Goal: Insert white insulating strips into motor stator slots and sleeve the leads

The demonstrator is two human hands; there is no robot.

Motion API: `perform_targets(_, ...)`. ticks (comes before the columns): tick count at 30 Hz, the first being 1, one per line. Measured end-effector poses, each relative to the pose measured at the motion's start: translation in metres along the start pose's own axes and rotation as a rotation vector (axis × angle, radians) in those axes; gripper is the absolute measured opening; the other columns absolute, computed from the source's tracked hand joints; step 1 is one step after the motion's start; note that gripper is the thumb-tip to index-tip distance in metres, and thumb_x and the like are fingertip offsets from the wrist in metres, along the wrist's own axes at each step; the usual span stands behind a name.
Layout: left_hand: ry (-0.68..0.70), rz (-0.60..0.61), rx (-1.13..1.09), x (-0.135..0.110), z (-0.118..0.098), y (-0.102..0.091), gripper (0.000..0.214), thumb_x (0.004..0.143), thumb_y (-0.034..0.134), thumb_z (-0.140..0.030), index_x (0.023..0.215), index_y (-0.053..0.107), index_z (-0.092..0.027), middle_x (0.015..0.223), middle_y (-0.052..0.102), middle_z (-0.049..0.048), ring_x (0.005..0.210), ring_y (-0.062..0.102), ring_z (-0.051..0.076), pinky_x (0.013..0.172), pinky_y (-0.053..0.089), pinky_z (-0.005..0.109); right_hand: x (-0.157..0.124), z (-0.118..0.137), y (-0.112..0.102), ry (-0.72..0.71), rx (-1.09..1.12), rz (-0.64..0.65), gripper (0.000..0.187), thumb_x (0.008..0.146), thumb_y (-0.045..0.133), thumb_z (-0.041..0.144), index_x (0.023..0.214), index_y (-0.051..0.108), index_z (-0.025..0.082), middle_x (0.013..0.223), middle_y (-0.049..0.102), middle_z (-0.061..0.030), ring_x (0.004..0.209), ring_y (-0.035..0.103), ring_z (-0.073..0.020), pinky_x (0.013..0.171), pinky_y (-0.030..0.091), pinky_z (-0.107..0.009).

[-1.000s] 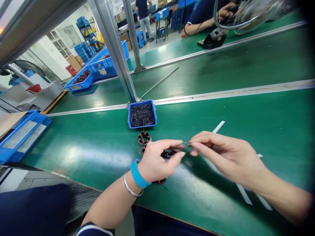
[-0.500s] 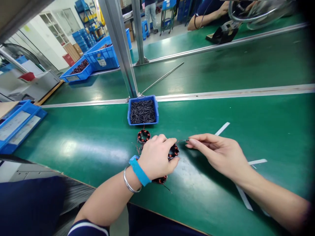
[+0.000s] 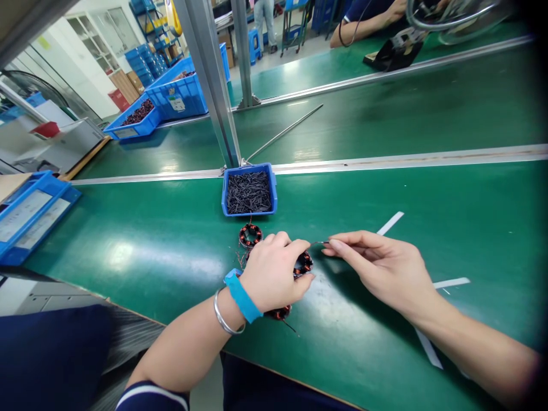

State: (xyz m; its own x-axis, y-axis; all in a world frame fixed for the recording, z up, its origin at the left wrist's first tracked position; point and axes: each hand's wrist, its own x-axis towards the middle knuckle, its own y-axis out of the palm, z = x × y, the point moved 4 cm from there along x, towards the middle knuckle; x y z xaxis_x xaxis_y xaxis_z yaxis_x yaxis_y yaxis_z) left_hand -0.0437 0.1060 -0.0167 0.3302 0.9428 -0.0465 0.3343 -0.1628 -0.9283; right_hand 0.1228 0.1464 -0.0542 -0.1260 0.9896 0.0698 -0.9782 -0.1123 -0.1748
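Observation:
With thumb and fingers closed around its rim, my left hand (image 3: 280, 268) holds a ring-shaped motor stator (image 3: 305, 264) wound with copper coils. My right hand (image 3: 377, 265) pinches a thin dark piece (image 3: 324, 242) at the fingertips, by the wire that runs from the stator; whether it is a sleeve or the wire's own end is too small to tell. Another stator (image 3: 250, 234) lies just beyond my left hand, and a further one (image 3: 280, 312) is partly hidden under my left wrist. A blue bin (image 3: 249, 214) full of short black tubes stands behind them.
White tape strips (image 3: 390, 223) mark the green table at right. A metal post (image 3: 214, 85) rises behind the bin, and a thin rod (image 3: 285, 132) lies beyond the rail. Blue crates (image 3: 177, 100) stand back left; a blue document rack (image 3: 38, 217) is at left. Across the bench a person's arm (image 3: 368, 28) shows.
Both hands keep nearly the same pose, the left on the stator and the right pinching by the wire. The view has shifted slightly.

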Motion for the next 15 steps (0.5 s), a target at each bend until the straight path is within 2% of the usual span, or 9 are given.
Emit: perform_targets(15, -0.005, -0.002, 0.005, -0.0004, -0.0002, -0.0012, 0.044, 0.082, 0.065, -0.039, 0.121, 0.060, -0.020, 0.100, 0.060, 0.0074, 0.096, 0.058, 0.026, 0.086, 0.053, 0.041, -0.0011, 0.0000, 0.0006, -0.007, 0.013, 0.014, 0.041, 0.071, 0.074, 0.063, 0.076, 0.072, 0.022, 0.068, 0.077, -0.0056, 0.064, 0.075, -0.0225, 0.065, 0.063, -0.034)
